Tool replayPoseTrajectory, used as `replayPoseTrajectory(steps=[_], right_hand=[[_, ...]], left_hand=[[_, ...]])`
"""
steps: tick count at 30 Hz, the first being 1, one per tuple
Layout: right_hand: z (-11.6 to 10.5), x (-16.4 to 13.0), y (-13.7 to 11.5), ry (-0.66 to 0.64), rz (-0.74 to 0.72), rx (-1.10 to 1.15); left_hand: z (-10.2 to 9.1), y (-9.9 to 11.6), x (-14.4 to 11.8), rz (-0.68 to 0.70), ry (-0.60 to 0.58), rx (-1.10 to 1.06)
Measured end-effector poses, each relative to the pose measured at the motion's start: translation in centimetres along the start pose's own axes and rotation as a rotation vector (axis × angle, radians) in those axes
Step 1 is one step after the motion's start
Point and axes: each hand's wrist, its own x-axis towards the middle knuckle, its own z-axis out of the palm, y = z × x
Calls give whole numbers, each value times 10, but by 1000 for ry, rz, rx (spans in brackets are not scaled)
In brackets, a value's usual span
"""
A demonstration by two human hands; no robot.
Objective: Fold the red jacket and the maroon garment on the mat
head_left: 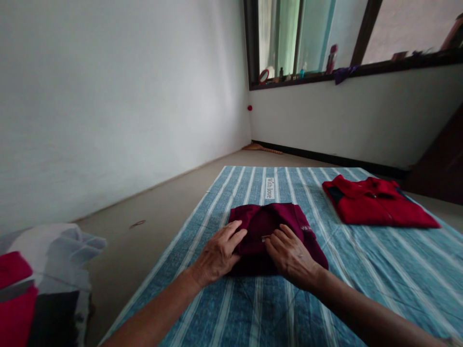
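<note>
A blue-and-white striped mat [361, 270] lies on a bare floor [152, 226] in the corner of a white-walled room. To the far right on the mat, well apart from the hands, sits a neatly folded bright red shirt [376, 201]. A small white label [269, 188] is printed on the mat just beyond the work. At the lower left edge, off the mat, lies a heap of red, white and dark fabric [39, 284]. A dark-framed window [325, 38] above holds small bottles on its sill [331, 59]. Nothing lies between the hands and the garment.

In the middle of the mat, close to the person, rests a folded maroon garment [275, 226]. Its long side runs left to right, the folded bulk reaching away toward the label. The left hand [219, 253] lies open and flat, fingers spread on the garment's left edge. The right hand [289, 255] presses on its near middle, fingers curled, pinching the cloth.
</note>
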Motion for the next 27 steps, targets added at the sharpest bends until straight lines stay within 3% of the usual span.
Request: replayPoseTrajectory(steps=[7, 13, 20, 27], right_hand=[[-2, -5, -4, -16, -9, 4], [-8, -3, -18, 22, 116, 90], [-2, 35, -47, -36, 260, 198], [5, 47, -59, -47, 340, 230]], left_hand=[[-1, -2, 5, -143, -148, -255], [-13, -4, 9, -292, -162, -471], [-5, -17, 22, -588, 71, -870], [15, -25, 47, -819, 337, -928]])
